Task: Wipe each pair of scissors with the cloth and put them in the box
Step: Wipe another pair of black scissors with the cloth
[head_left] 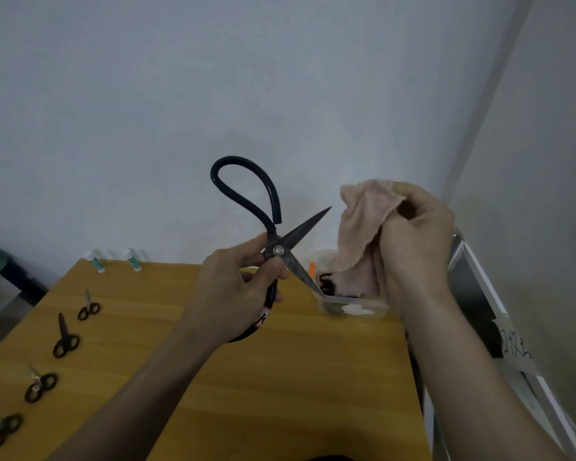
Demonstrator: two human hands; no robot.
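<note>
- left hand clamped on open scissors at pivot.
- right hand clamped on cloth.
- wipe pivot to tip, away from edges.

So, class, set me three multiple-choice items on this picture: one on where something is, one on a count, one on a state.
1. Where is the clear box?
A. on the table's right side, behind the cloth
B. on the floor
C. at the table's left edge

2. How many pairs of scissors lie along the table's left side?
A. one
B. four
C. seven

3. How are the blades of the held scissors?
A. spread open
B. closed
C. wrapped in cloth

Answers:
1 A: the box sits on the table, partly behind the cloth gripped in the right hand.
2 B: four small pairs lie there in a row.
3 A: the large scissors in the left hand form an X.
</note>
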